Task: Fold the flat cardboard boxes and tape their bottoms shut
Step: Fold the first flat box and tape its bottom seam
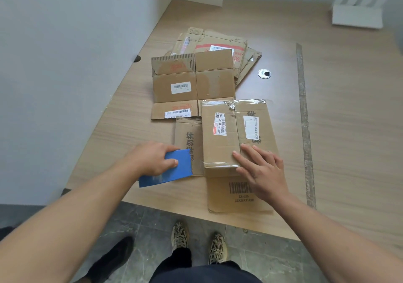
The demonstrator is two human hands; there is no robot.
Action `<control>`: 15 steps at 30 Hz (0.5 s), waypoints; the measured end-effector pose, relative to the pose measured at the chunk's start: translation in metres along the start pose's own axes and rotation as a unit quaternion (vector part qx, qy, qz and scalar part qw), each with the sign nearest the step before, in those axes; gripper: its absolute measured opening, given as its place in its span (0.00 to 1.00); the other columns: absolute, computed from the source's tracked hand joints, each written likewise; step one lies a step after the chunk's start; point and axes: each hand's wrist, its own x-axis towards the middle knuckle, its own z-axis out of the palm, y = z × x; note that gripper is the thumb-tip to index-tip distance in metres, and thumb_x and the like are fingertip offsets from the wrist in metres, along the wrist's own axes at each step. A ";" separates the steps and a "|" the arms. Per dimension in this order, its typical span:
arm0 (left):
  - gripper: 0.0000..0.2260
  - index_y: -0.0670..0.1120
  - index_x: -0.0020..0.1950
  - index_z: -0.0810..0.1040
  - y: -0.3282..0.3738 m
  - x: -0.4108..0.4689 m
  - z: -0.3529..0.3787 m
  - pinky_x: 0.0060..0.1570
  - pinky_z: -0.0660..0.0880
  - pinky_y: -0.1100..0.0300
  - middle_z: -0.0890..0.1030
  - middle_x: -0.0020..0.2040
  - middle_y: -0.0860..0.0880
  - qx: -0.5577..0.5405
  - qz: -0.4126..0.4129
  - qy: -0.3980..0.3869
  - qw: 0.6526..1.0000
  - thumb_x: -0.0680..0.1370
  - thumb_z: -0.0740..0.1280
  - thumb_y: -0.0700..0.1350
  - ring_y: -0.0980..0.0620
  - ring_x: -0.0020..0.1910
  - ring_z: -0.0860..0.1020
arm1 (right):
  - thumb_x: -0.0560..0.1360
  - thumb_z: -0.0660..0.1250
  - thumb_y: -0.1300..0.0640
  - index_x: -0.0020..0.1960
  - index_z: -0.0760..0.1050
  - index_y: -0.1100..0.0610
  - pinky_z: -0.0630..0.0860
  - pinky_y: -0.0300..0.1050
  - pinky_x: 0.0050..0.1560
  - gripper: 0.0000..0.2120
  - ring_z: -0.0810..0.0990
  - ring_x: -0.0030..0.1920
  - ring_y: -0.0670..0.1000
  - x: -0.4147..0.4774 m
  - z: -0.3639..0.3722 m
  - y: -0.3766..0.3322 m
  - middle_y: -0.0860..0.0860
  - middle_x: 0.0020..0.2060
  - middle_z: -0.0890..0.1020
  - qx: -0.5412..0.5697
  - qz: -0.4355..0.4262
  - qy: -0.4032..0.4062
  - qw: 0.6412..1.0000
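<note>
A folded cardboard box (220,143) stands near the table's front edge, its upturned flaps closed and covered with clear tape. My right hand (262,171) lies flat with fingers spread on its near right corner. My left hand (152,158) grips a blue flat card (168,170) just left of the box, over a flap (188,143) that lies flat on the table. Behind it a flattened box (192,84) with white labels lies on the table. Farther back sits a pile of flat cardboard boxes (220,42).
The wooden table (338,108) carries a long strip of clear tape (304,116) on the right and a round cable grommet (264,73). A white wall runs along the left. A white object (357,14) sits at the far right. My feet stand on grey floor tiles below the table's edge.
</note>
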 end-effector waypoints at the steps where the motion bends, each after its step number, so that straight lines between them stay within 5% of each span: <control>1: 0.23 0.67 0.72 0.66 0.005 0.002 0.003 0.54 0.74 0.52 0.79 0.61 0.54 0.014 -0.003 0.017 1.000 0.76 0.59 0.62 0.47 0.58 0.76 | 0.79 0.46 0.34 0.71 0.68 0.32 0.54 0.50 0.69 0.23 0.62 0.74 0.48 0.000 0.000 0.000 0.39 0.73 0.68 0.001 0.002 -0.003 1.000; 7: 0.21 0.66 0.71 0.65 0.039 0.005 0.017 0.41 0.66 0.55 0.81 0.54 0.49 0.042 -0.013 0.110 0.993 0.78 0.57 0.62 0.43 0.53 0.78 | 0.78 0.46 0.34 0.71 0.67 0.32 0.52 0.51 0.69 0.24 0.63 0.74 0.49 0.002 0.001 -0.002 0.40 0.74 0.68 0.009 0.004 -0.005 1.000; 15: 0.15 0.57 0.66 0.68 0.076 0.000 0.031 0.38 0.65 0.55 0.75 0.40 0.48 0.047 -0.089 0.150 0.984 0.80 0.58 0.56 0.41 0.46 0.78 | 0.79 0.55 0.35 0.66 0.74 0.34 0.52 0.52 0.68 0.18 0.64 0.72 0.49 0.008 -0.002 -0.014 0.41 0.70 0.73 0.032 0.023 0.027 0.999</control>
